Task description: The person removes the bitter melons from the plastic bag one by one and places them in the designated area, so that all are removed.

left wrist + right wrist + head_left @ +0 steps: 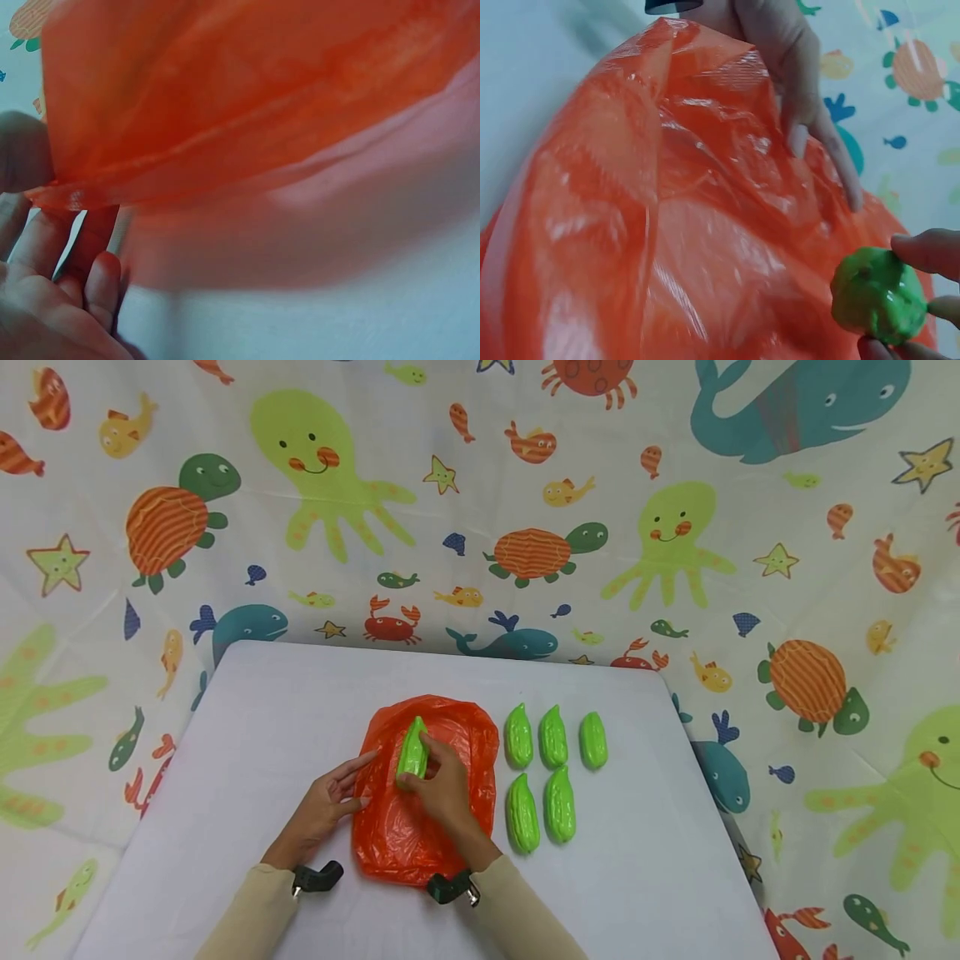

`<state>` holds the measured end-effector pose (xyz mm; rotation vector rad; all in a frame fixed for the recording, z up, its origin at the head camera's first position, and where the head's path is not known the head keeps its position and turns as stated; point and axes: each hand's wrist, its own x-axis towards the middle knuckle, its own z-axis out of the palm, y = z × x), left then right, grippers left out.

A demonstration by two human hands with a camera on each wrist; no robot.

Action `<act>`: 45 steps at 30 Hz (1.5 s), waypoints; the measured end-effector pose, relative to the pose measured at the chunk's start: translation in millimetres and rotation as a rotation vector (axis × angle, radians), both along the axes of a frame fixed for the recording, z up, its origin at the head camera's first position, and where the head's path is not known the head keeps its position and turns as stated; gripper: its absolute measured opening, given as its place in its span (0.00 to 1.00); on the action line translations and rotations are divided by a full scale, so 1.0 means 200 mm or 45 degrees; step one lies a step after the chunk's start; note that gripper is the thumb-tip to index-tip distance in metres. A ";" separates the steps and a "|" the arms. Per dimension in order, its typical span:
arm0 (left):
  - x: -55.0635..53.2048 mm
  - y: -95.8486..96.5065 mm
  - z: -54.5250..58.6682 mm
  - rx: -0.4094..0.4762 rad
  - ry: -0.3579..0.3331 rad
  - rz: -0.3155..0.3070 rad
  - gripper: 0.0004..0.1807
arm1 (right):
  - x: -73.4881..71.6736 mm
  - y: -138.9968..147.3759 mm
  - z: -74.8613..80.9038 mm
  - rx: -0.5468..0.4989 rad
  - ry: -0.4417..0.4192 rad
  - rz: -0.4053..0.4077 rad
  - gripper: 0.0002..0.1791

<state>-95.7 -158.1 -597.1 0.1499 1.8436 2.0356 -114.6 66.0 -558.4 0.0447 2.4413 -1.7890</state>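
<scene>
In the head view my right hand (442,781) grips a glossy green ridged bitter gourd (412,747) between thumb and fingers, over the mouth of a red plastic bag (480,752). The right wrist view shows the gourd (877,296) end-on, with my right-hand fingertips (930,251) around it. At the bag's left side my left hand (322,814) holds the rim. In the left wrist view, the bag's edge (82,193) lies between the left thumb and fingers. The bag stands wide open, and its creased inside shows.
To the right of the bag, several more green gourds (553,737) lie in two rows on the white table (637,877). A cloth curtain (465,502) printed with sea animals hangs behind the table. Each wrist wears a black band with a camera.
</scene>
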 end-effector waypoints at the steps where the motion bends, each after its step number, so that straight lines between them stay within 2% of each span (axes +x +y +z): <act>1: 0.00 0.00 0.00 -0.001 -0.004 0.002 0.41 | 0.01 0.02 0.01 -0.022 0.002 -0.001 0.42; 5: 0.00 0.00 0.00 0.001 -0.001 0.002 0.42 | 0.03 0.10 0.04 -0.041 0.003 -0.011 0.42; 12: 0.00 0.00 0.00 -0.009 -0.014 0.003 0.41 | 0.08 0.34 0.13 0.070 -0.042 -0.077 0.43; 15: 0.00 0.00 0.00 -0.008 -0.021 0.004 0.41 | 0.10 0.45 0.16 0.058 -0.021 -0.092 0.44; 19: 0.00 0.00 0.00 0.001 -0.018 -0.002 0.41 | 0.13 0.57 0.18 0.059 0.019 -0.109 0.45; 24: 0.00 0.00 0.00 0.014 -0.019 -0.008 0.41 | 0.18 0.71 0.18 0.161 0.048 -0.137 0.45; 29: 0.00 0.00 0.00 0.021 -0.012 -0.010 0.41 | 0.22 0.88 0.21 0.245 0.029 -0.179 0.46; 34: 0.00 -0.01 0.00 0.025 -0.024 -0.005 0.41 | 0.27 1.08 0.26 0.259 0.012 -0.158 0.46; 39: 0.01 0.00 0.00 0.021 -0.013 0.002 0.41 | 0.30 1.27 0.27 0.263 -0.066 -0.180 0.45; 45: 0.01 0.00 0.02 0.027 -0.009 0.007 0.41 | 0.33 1.43 0.22 0.320 -0.189 -0.205 0.46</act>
